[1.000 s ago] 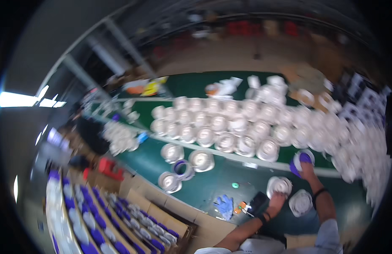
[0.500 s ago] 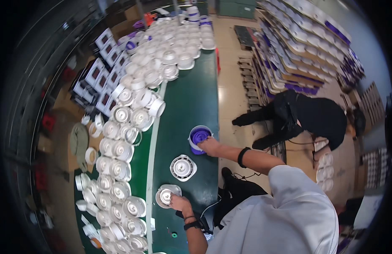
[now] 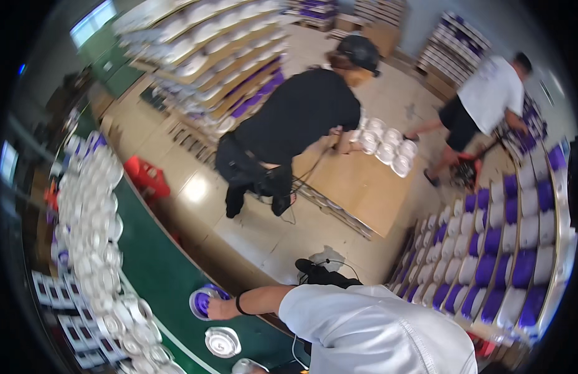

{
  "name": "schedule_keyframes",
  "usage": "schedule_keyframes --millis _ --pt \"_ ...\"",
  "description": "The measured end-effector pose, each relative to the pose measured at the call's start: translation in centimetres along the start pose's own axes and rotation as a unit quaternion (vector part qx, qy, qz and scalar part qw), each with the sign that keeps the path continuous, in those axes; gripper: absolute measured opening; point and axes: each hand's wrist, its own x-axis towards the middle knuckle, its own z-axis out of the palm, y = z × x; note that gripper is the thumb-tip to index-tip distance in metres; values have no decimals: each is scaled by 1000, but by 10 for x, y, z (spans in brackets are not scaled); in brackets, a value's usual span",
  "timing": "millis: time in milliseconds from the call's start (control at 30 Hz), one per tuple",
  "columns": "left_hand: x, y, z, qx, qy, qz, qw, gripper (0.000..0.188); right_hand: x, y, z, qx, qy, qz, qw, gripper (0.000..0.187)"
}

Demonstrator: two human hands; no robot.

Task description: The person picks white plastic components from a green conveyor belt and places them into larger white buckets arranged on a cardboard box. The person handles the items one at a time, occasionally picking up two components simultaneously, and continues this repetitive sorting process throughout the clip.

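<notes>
My right hand [image 3: 223, 308], with a black band at its wrist, reaches onto the green table and has its fingers closed over a purple round housing [image 3: 202, 303] with a pale rim. Nearer to me on the table sits a white round housing [image 3: 223, 342] with a squarish flange, touched by neither hand. At the lower edge, another white housing [image 3: 244, 366] is partly cut off. Only a sliver of my left hand [image 3: 259, 370] shows beside it, and its fingers are hidden.
White housings [image 3: 92, 230] crowd the table's far side, with white boxes [image 3: 77, 330] beyond. A person in black [image 3: 295, 118] bends over a board [image 3: 345, 187] bearing white parts. Another person in white [image 3: 488, 90] stands farther off. Stacked racks [image 3: 482, 262] rise at the right.
The view has swung right, so more of the floor, racks and both people shows. My right hand stays on the purple housing. My left hand has slid almost out of view.
</notes>
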Motion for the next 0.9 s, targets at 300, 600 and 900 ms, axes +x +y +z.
schedule_keyframes --millis 300,600,900 --pt "18 110 -133 -277 -174 283 902 29 -202 73 -157 178 -125 285 933 21" --pt "-7 209 -101 -241 -324 457 793 24 -515 114 -237 139 6 784 605 42" --pt "-246 509 13 -40 -352 824 443 39 -682 130 -227 132 35 848 511 32"
